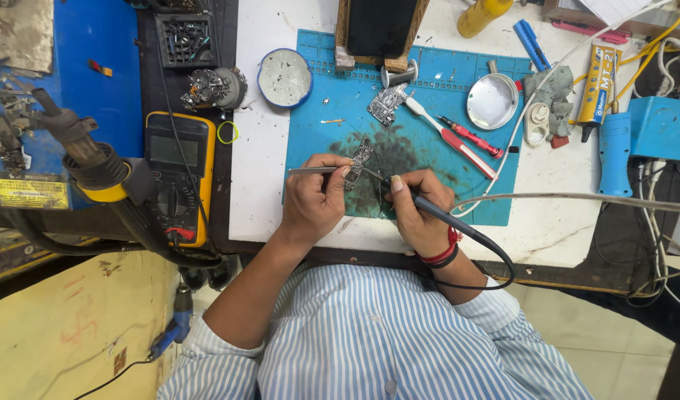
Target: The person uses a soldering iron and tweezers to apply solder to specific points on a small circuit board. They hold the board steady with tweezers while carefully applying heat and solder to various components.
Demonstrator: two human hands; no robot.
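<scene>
My left hand [315, 198] grips metal tweezers [310, 170] and steadies a small narrow circuit board [361, 157] on the blue work mat [429, 89]. In my right hand [416, 207] I hold a black soldering iron [429, 209] like a pen; its thin tip touches the board's lower end. The iron's black cable loops off to the right past my wrist. A second small circuit board [387, 104] lies further back on the mat. The mat under my hands is stained dark.
A yellow multimeter [178, 174] and a hot-air gun [88, 159] sit to the left. A round tin [284, 78], a white toothbrush [447, 137], a red screwdriver [472, 137], a metal lid [492, 101], a glue tube [598, 85] and a blue box [662, 127] surround the mat.
</scene>
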